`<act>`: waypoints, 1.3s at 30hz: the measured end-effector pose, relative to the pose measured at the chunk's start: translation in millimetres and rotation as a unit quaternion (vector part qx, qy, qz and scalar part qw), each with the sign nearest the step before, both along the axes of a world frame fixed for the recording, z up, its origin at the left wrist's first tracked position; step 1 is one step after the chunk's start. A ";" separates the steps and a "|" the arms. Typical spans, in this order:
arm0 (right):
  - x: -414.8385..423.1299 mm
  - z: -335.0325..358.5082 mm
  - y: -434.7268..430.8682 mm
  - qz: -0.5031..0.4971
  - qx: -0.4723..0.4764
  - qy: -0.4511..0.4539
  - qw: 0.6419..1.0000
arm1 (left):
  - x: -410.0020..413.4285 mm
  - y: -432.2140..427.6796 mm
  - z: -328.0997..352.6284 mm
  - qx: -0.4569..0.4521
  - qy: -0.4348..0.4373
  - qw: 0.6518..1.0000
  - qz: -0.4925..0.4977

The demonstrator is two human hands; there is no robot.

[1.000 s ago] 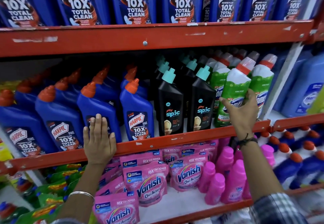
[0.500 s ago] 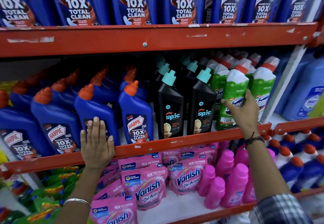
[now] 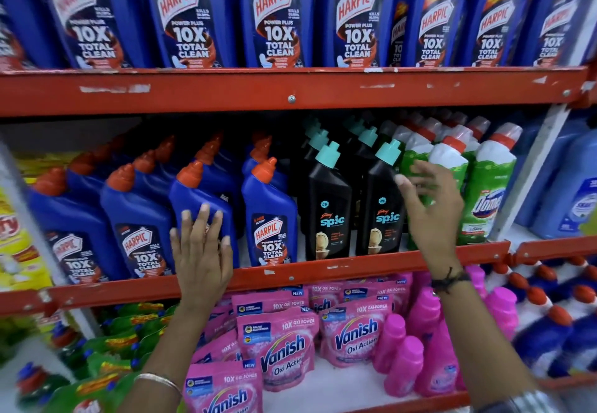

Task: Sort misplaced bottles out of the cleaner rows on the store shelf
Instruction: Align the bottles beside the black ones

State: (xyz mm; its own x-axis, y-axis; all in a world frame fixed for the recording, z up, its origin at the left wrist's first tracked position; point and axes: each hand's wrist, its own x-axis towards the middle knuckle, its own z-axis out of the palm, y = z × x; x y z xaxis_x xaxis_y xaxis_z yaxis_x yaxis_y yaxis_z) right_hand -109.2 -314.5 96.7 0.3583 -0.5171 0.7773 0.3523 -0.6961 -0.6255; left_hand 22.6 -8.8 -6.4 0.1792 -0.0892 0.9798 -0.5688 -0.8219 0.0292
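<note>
Here, on the middle red shelf (image 3: 323,270), the cleaner rows stand side by side: blue Harpic bottles (image 3: 273,215) at left, two rows of black Spic bottles (image 3: 328,209) in the centre, and green Domex bottles (image 3: 487,193) at right. The right hand (image 3: 433,205), blurred, hovers with fingers spread and loose in front of the nearest green bottle and the right-hand Spic bottle (image 3: 382,209), gripping nothing. The left hand (image 3: 202,251) lies flat and open-fingered against the front of a blue Harpic bottle (image 3: 197,199), above pink Vanish pouches (image 3: 281,348) on the shelf below.
</note>
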 end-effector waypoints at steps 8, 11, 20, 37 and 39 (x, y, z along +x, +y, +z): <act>53.9 41.7 58.4 0.246 0.045 0.167 0.954 | -21.7 -28.0 124.2 -0.028 0.337 0.908 -0.247; 66.7 44.0 57.0 0.238 0.059 0.177 0.953 | -20.2 -29.2 136.4 -0.008 0.422 0.878 -0.227; 72.6 43.3 58.0 0.198 0.100 0.154 0.963 | -8.3 -24.9 143.9 -0.001 0.438 0.869 -0.228; 66.6 42.2 61.4 0.169 0.090 0.174 0.966 | -16.6 -26.7 140.9 -0.006 0.436 0.874 -0.214; 60.5 44.5 66.8 0.174 0.084 0.174 0.966 | -20.9 -25.6 140.4 0.000 0.438 0.874 -0.211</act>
State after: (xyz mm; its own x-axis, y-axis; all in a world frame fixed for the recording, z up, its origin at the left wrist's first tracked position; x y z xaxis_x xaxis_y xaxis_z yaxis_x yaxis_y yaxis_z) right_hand -48.7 -247.7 141.2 0.7568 -0.4277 0.4943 0.2948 -0.4516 -0.8421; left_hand 1.8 -34.3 134.0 0.8118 -0.3287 0.4827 -0.5805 -0.5439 0.6060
